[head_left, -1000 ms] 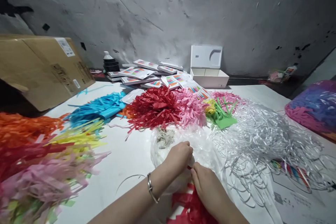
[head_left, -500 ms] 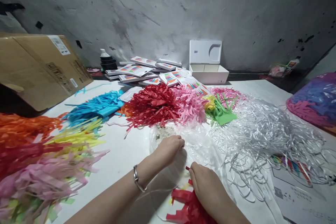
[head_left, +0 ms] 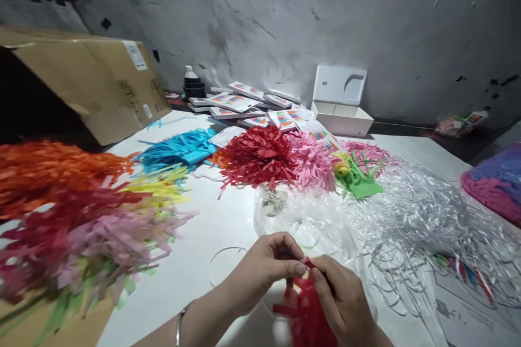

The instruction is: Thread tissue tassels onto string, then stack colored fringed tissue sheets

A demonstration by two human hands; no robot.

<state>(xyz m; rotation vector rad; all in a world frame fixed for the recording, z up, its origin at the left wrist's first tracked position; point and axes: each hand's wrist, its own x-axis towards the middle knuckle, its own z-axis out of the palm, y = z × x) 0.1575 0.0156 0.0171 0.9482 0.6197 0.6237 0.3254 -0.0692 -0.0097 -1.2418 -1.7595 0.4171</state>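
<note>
My left hand (head_left: 266, 264) and my right hand (head_left: 344, 301) meet at the bottom middle, both pinched on the top of a red tissue-paper tassel (head_left: 303, 312) whose fringe hangs below them. A thin white ribbon loop (head_left: 222, 260) lies on the white table (head_left: 220, 222) just left of my left hand. A clear plastic bag (head_left: 305, 214) lies crumpled right behind my hands. Behind the bag sit heaps of red tassels (head_left: 256, 157) and pink tassels (head_left: 311, 160).
Orange, dark red, pink and yellow tassels (head_left: 73, 211) fill the left side, blue ones (head_left: 179, 149) lie beyond. A tangle of silver ribbon (head_left: 423, 211) spreads to the right. A cardboard box (head_left: 89, 87), printed packets (head_left: 252, 108) and an open white box (head_left: 342, 103) stand by the wall.
My left hand came back from the plastic bag to meet my right hand. Both hands lifted the red tassel's top off the table. The camera swung left.
</note>
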